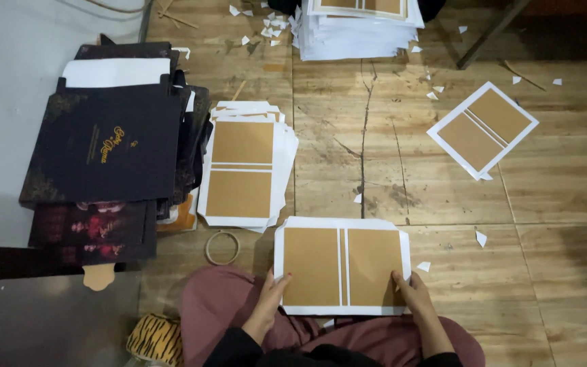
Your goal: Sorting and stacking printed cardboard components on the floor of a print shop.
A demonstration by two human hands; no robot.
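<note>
A white sheet with two brown cardboard panels glued on it [341,266] lies on the floor in front of my knees. My left hand [271,299] grips its lower left edge, thumb on the brown panel. My right hand [410,291] grips its lower right edge. To the left lies a stack of similar sheets with brown panels [242,166]. Another single sheet of the same kind [482,129] lies tilted at the far right.
A pile of dark printed covers [107,146] sits at the left on the wooden floor. A tall stack of white sheets [356,27] stands at the top. A tape ring [222,247] lies near my left knee. Paper scraps are scattered about.
</note>
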